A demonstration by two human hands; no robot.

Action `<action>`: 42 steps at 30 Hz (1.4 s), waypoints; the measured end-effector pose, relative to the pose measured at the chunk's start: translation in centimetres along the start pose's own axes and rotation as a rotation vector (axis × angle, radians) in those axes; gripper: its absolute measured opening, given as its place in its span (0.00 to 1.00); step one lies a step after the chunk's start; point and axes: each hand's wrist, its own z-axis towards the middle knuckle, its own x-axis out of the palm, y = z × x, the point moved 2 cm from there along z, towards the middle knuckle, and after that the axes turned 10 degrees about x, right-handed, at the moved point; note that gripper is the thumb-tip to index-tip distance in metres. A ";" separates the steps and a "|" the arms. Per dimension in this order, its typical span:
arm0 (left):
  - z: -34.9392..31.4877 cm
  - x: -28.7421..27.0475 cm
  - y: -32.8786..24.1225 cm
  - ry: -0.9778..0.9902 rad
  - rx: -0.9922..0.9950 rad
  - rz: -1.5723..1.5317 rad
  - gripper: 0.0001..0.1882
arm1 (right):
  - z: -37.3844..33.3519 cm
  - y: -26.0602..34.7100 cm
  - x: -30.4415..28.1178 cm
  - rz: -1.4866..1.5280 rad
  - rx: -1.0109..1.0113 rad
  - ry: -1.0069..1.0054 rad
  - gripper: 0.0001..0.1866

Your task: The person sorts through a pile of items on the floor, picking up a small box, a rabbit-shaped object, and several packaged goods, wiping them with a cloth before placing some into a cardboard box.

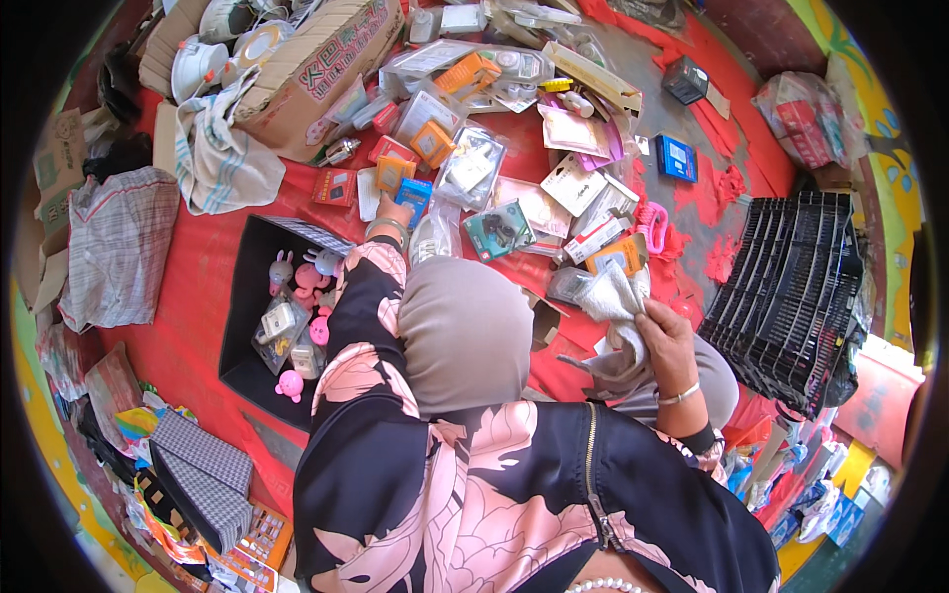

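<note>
Our left hand is the nearer to the small blue carton, just toward two o'clock, long axis roughly twelve-to-six; whether its fingers grip, we cannot tell. Our right hand pinches a pale rag.

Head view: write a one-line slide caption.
The right hand holds a pale cloth; the left hand is beside a small blue box, near an open black bin of toys.
</note>
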 end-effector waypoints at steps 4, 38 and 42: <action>1.0 0.7 1.2 0.047 0.058 0.201 0.30 | 0.6 -1.1 -0.3 0.083 0.051 -0.003 0.12; -30.9 -9.0 -30.3 0.768 0.303 -1.244 0.21 | -0.4 9.2 -0.9 0.052 -0.584 0.385 0.49; -31.3 -5.6 -31.0 0.749 0.479 -1.078 0.22 | 0.5 7.5 -3.2 -0.076 -0.721 0.192 0.59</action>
